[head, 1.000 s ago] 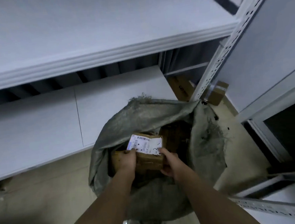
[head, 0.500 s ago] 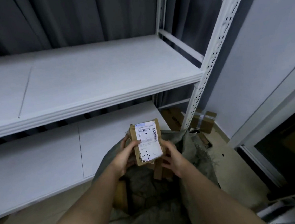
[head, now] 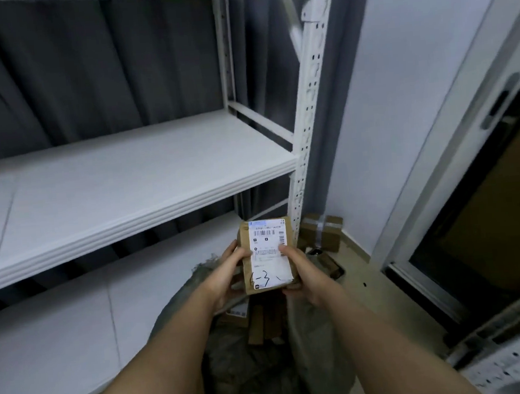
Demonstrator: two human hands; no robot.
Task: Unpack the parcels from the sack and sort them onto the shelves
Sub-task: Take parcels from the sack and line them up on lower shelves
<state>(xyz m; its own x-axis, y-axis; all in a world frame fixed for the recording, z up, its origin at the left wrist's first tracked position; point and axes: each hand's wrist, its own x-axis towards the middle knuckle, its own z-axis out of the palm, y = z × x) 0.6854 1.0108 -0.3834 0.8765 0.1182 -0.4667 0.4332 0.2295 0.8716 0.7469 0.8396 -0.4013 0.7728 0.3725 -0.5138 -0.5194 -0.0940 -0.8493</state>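
Observation:
A small brown cardboard parcel with a white shipping label marked "1-3" in black pen is held upright above the open grey sack. My left hand grips its left edge, thumb on the label. My right hand grips its right edge the same way. More brown parcels lie inside the sack below. The white middle shelf and the lower shelf stand behind and to the left.
A white perforated upright ends the rack at the right. Taped brown boxes sit on the floor beside it, against the white wall. A dark doorway lies to the right. Dark curtains hang behind the shelves. Another perforated rack part is at lower right.
Both hands lifted the labelled parcel out of the sack and turned it upright with the label facing me. My view rose from the sack toward the shelves.

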